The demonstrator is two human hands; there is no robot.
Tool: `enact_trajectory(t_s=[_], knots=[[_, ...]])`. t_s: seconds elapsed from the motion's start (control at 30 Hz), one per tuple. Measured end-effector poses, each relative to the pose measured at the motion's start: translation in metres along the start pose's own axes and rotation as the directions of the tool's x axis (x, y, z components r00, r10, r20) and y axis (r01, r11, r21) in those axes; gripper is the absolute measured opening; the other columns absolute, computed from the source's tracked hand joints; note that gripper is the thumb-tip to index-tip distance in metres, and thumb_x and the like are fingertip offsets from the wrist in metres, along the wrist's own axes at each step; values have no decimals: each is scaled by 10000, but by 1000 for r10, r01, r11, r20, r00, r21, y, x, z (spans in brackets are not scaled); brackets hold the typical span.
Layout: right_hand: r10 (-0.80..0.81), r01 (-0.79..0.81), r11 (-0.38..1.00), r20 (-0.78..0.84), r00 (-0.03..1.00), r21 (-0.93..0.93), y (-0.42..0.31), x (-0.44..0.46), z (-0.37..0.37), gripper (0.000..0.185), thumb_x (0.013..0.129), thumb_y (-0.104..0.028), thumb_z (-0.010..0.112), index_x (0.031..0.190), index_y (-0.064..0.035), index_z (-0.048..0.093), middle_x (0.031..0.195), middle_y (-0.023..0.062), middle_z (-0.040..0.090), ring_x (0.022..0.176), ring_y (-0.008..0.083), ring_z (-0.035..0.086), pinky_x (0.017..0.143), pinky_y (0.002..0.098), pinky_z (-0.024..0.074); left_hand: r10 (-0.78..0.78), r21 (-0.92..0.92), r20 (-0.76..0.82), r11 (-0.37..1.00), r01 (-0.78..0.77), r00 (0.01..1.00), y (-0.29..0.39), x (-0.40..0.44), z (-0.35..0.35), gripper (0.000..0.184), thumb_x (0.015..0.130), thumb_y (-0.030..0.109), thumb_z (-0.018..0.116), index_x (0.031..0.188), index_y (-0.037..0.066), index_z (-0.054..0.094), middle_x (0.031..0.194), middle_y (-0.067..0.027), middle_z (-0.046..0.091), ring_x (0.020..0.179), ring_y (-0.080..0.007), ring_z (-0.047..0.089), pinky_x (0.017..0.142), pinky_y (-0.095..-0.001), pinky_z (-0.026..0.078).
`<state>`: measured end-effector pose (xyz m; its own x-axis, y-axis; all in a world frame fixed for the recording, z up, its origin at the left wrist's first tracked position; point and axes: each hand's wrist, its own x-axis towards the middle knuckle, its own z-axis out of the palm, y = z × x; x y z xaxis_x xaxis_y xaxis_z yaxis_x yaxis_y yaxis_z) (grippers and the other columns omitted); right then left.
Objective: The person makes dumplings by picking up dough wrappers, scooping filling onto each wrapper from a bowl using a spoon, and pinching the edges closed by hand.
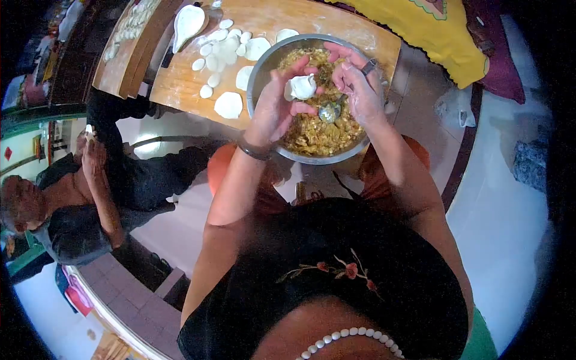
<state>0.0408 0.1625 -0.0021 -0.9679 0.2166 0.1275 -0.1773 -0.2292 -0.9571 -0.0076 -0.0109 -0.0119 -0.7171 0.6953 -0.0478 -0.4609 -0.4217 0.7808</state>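
Note:
My left hand [277,108] is over the left side of a metal bowl [255,75], its fingers curled around a white dumpling [302,87]. The dumpling's dough looks gathered at the top. My right hand [360,87] is closed around the handle of a metal spoon [329,112], with the handle's end showing above the fingers. The spoon's bowl is down at the chopped filling [318,141]. Part of the filling is hidden beneath my hands. Left of the bowl, flat dough wrappers [228,105] and several small dough pieces [206,91] lie on the floured board.
The wooden board [180,87] extends behind the bowl. A white scoop-shaped container [189,23] stands at its far left, near a tray of rows of dumplings [137,21]. Another person [78,198] sits at the left. A yellow cloth [441,39] hangs at the upper right.

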Motion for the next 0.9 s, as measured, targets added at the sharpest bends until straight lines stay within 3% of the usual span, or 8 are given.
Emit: enact_trajectory(t_s=[0.33,0.43,0.63,0.73,0.77,0.87,0.9], knots=[[18,-19,1000,-41,999,-4,3,1,0,353,912,-172,422,1194,3,541,961,15,500,617,42,403,511,175,262,-75,45,-55,996,78,996,0,-3,-9,402,968,272,444,1235,-22,504,1295,-143,491,1011,-195,598,585,-200,549],[18,-19,1000,-36,999,-16,6,1,-3,353,911,-165,421,1196,4,542,964,26,503,607,43,405,505,175,262,-8,112,-101,993,19,995,1,-4,-8,370,962,271,458,1172,-18,552,1292,-138,505,1046,-214,590,683,-252,558],[39,-39,999,-38,999,1,4,1,-3,311,905,-152,442,1155,-45,592,903,-19,517,609,38,395,518,189,289,185,106,-162,980,-169,969,-4,-1,-18,392,956,303,463,1187,-2,546,1305,-130,497,1158,-233,516,970,-380,448],[39,-39,999,-16,999,5,5,1,-3,312,911,-152,430,1152,-42,596,903,-18,520,605,39,392,515,190,285,129,8,-220,991,-131,967,2,-2,-18,478,957,366,437,1267,5,477,1327,-130,476,1184,-230,490,977,-386,437],[43,-43,999,-11,999,-8,5,1,-3,316,914,-159,426,1150,-35,596,902,-13,522,601,42,389,514,191,282,146,40,-225,989,-141,963,3,0,-17,630,938,507,383,1363,42,365,1310,-143,489,1137,-232,525,902,-368,486],[45,-45,999,3,999,-13,5,2,-3,323,920,-168,412,1149,-36,598,895,-9,524,600,45,388,511,192,277,79,-137,-141,986,-99,987,10,-4,-23,733,895,615,334,1398,81,308,1286,-161,505,1072,-235,567,777,-332,534],[41,-41,999,1,999,-6,6,2,-4,327,904,-162,417,1143,-37,601,887,-3,527,599,47,387,506,192,275,62,-235,-116,968,-87,991,12,-4,-25,752,864,663,305,1370,108,338,1271,-180,512,1023,-249,594,682,-300,551]])
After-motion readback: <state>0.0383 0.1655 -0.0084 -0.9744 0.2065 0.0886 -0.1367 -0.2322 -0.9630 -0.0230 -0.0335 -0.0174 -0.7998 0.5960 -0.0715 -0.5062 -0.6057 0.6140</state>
